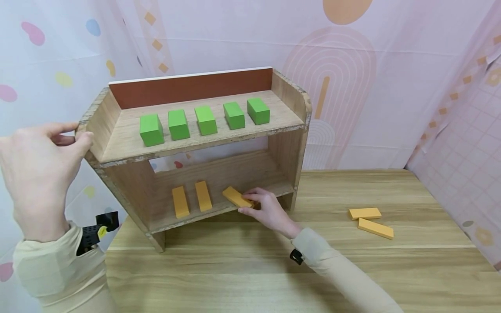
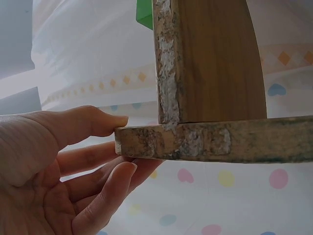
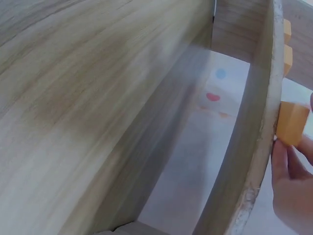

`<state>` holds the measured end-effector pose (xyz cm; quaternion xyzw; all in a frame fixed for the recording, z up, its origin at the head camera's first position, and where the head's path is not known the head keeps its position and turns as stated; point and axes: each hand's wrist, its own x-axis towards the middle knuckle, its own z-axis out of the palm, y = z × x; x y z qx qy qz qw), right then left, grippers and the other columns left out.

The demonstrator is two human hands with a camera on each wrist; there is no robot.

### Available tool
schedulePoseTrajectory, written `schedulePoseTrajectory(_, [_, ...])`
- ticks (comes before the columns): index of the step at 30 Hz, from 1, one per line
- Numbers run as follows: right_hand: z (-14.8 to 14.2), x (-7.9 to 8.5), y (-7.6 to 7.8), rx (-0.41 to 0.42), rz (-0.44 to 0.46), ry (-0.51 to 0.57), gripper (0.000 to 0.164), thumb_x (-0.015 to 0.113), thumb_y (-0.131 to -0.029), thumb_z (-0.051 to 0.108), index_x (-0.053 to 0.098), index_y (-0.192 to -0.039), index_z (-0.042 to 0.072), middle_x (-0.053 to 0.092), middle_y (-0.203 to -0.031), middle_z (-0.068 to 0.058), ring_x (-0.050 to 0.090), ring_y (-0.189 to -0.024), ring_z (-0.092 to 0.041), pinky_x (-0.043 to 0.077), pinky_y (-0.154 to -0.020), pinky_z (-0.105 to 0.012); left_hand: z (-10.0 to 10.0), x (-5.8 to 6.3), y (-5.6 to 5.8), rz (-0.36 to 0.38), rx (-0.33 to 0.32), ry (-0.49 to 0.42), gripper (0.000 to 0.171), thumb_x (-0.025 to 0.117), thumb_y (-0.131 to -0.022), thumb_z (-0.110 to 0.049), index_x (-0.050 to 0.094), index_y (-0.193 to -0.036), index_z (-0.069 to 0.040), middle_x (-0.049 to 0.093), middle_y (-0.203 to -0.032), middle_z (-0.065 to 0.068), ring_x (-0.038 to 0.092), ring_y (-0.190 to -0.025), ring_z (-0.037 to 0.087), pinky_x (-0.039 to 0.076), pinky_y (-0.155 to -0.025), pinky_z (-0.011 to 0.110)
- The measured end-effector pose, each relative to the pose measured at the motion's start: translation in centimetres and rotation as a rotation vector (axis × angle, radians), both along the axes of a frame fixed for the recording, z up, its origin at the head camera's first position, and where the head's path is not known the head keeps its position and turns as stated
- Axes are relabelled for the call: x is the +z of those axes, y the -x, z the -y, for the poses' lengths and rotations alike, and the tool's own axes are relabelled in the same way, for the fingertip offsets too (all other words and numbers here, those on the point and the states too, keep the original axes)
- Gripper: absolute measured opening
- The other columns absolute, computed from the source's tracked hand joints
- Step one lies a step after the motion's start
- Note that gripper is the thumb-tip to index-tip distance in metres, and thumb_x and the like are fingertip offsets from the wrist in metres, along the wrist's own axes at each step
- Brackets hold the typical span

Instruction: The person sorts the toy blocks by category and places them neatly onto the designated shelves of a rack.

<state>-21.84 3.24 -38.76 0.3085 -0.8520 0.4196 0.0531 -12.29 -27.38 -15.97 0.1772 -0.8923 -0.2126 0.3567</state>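
A small two-tier wooden shelf (image 1: 203, 152) stands on the table. My left hand (image 1: 43, 169) pinches the upper left side panel between thumb and fingers; the left wrist view shows that grip on the panel's edge (image 2: 190, 142). On the lower tier, my right hand (image 1: 270, 213) holds the right end of an orange block (image 1: 236, 197) lying at a slant. In the right wrist view the orange block (image 3: 292, 122) sits at the board's edge between the fingers. Left of it lie two more orange blocks, one (image 1: 180, 202) near the side and another (image 1: 203, 196) beside it.
Several green blocks (image 1: 205, 120) stand in a row on the top tier. Two loose orange blocks, one (image 1: 365, 213) behind the other (image 1: 375, 228), lie on the table (image 1: 235, 278) to the right. A patterned curtain (image 1: 235, 39) hangs behind the shelf.
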Motion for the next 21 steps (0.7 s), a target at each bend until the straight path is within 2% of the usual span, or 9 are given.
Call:
schedulePoseTrajectory(5, [-0.6, -0.1, -0.4, 0.104, -0.048, -0.04, 0.043, 0.065, -0.089, 0.027, 0.061, -0.126, 0.004, 0.057, -0.13, -0.009, 0.06, -0.113, -0.022, 0.051, -0.093, -0.035, 0.0, -0.1, 0.1, -0.008, -0.001, 0.005, 0.043, 0.048, -0.085, -0.03, 0.068, -0.113, -0.003, 0.013, -0.044, -0.054, 0.018, -0.05, -0.021, 0.01, -0.072, 0.016])
schedulePoseTrajectory(7, [-0.9, -0.3, -0.4, 0.135, -0.117, -0.074, 0.043, 0.064, -0.09, 0.026, 0.06, -0.127, 0.005, 0.055, -0.132, -0.009, 0.059, -0.116, -0.022, 0.05, -0.096, -0.035, 0.0, -0.1, 0.1, -0.004, 0.002, 0.005, 0.043, 0.048, -0.085, -0.03, 0.068, -0.113, -0.003, 0.013, -0.044, -0.054, 0.018, -0.05, -0.02, 0.01, -0.072, 0.016])
schedulePoseTrajectory(10, [-1.4, -0.9, -0.5, 0.159, -0.322, -0.165, 0.042, 0.064, -0.09, 0.025, 0.059, -0.128, 0.007, 0.055, -0.134, -0.008, 0.055, -0.122, -0.021, 0.047, -0.1, -0.034, 0.0, 0.0, 0.1, 0.0, 0.004, 0.001, 0.044, 0.048, -0.085, -0.03, 0.067, -0.114, -0.004, 0.013, -0.044, -0.054, 0.019, -0.05, -0.019, 0.01, -0.073, 0.016])
schedulePoseTrajectory(15, [-1.9, -1.7, -0.6, 0.174, -0.74, -0.283, 0.042, 0.068, -0.087, 0.024, 0.061, -0.125, 0.008, 0.06, -0.129, -0.008, 0.055, -0.122, -0.023, 0.045, -0.102, -0.034, -0.1, 0.0, 0.0, 0.007, 0.008, -0.008, 0.044, 0.047, -0.085, -0.031, 0.067, -0.115, -0.005, 0.013, -0.043, -0.053, 0.019, -0.051, -0.019, 0.01, -0.07, 0.016])
schedulePoseTrajectory(18, [-1.9, -1.9, -0.6, 0.167, -0.884, -0.31, 0.045, 0.071, -0.083, 0.023, 0.061, -0.124, 0.008, 0.061, -0.127, -0.009, 0.057, -0.121, -0.024, 0.045, -0.102, -0.035, 0.0, 0.0, 0.0, 0.007, 0.008, -0.009, 0.044, 0.047, -0.085, -0.031, 0.067, -0.115, -0.005, 0.013, -0.043, -0.053, 0.019, -0.051, -0.019, 0.01, -0.069, 0.016])
schedulePoseTrajectory(21, [-1.9, -2.0, -0.6, 0.16, -0.952, -0.333, 0.047, 0.073, -0.081, 0.022, 0.061, -0.124, 0.007, 0.062, -0.126, -0.009, 0.058, -0.119, -0.024, 0.046, -0.1, -0.036, 0.0, 0.0, 0.0, 0.007, 0.007, -0.007, 0.044, 0.048, -0.085, -0.031, 0.067, -0.115, -0.005, 0.013, -0.043, -0.053, 0.019, -0.051, -0.019, 0.01, -0.07, 0.016])
